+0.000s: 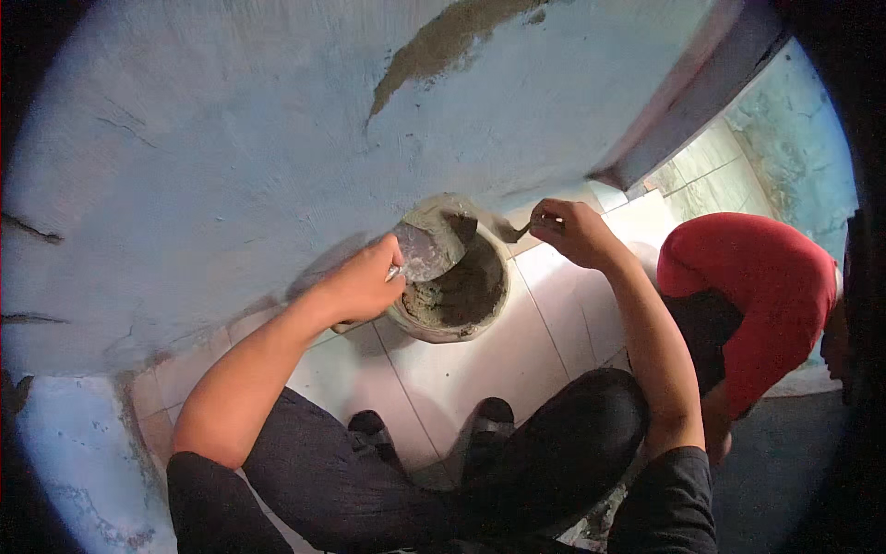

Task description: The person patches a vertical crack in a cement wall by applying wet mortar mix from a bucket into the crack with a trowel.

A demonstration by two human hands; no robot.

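Observation:
A round pale bucket [450, 334] stands on the floor against the wall, with wet grey mortar [443, 300] coating its inside. My left hand [367, 284] is closed round the handle of a trowel, at the bucket's left rim. The trowel's broad, smeared metal blade [425, 254] lies over the bucket's mouth, with grey mortar beside it. Off the bucket's right rim, my right hand [574, 233] is closed on the thin handle of a small trowel. Its mortar-coated blade [505, 229] points left at the rim; part of it blends with the bucket behind.
A blue plastered wall [258, 120] rises ahead, with a grey mortar patch [443, 46] and cracks at left. Pale floor tiles [397, 388] lie below, under my sandalled feet. Close on my right crouches a person in red [766, 277]. A doorway edge [692, 92] stands at upper right.

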